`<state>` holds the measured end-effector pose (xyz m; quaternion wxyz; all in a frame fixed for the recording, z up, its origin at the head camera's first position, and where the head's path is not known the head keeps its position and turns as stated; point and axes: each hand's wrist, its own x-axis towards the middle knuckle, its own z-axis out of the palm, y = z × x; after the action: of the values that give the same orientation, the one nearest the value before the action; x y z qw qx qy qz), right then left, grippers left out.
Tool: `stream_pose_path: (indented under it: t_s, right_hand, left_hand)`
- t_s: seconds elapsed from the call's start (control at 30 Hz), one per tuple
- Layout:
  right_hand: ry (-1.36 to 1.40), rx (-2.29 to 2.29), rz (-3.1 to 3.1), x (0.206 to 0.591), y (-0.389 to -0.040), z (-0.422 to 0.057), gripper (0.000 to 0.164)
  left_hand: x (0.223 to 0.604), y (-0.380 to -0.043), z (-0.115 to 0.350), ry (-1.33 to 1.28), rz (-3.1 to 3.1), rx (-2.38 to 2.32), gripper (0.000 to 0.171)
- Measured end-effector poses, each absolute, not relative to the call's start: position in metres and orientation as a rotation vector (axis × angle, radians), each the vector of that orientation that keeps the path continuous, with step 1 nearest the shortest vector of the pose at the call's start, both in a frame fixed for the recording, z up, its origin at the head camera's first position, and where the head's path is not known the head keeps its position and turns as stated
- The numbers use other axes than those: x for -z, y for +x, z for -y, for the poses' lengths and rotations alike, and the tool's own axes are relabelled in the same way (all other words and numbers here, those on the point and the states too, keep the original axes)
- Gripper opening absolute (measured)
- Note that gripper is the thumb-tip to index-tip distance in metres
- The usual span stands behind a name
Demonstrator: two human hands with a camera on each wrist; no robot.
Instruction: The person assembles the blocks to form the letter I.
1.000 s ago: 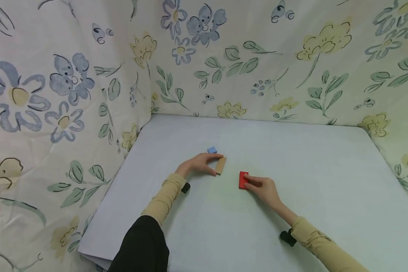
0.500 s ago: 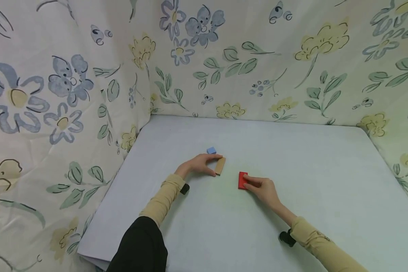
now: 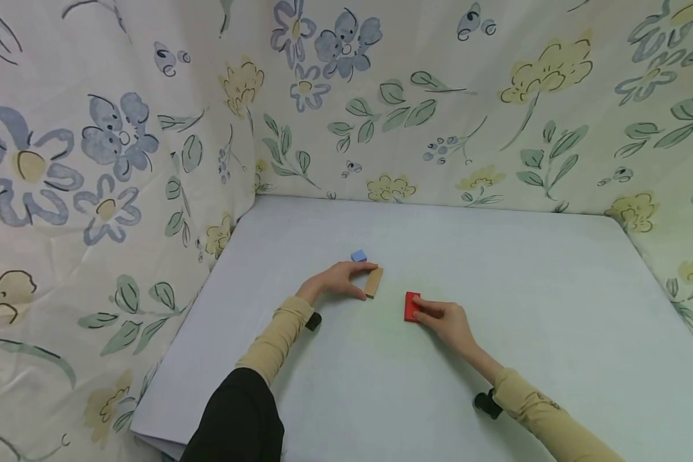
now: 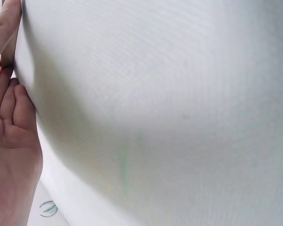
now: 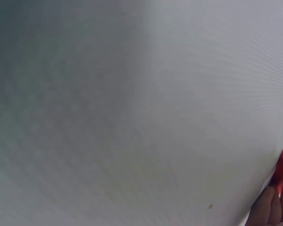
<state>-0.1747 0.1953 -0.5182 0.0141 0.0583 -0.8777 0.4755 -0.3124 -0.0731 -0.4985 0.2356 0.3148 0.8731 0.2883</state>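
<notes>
My left hand holds a flat, light wooden block by its two ends, thumb at the near end and index finger at the far end. In the left wrist view, that block shows only at the left edge, partly behind the fingers. To the right, a red rectangular block is on the table, and my right hand pinches its right side. The right wrist view catches just a corner of the red block beside the fingertips. A small blue block lies just beyond my left hand.
Both hands work over a white-covered table. A floral curtain hangs along its far side and also on the left and right. Each wrist carries a small black camera, such as the right-hand camera.
</notes>
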Motion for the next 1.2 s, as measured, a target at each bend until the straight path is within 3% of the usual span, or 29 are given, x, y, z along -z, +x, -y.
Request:
stream_pose_path:
  t_s: [1.2]
  right_hand:
    - [0.216,-1.471,2.718,0.520,-0.173,-0.197,0.037]
  left_hand:
    - [0.492,-0.295,0.073,0.815,-2.500,-0.911,0.083]
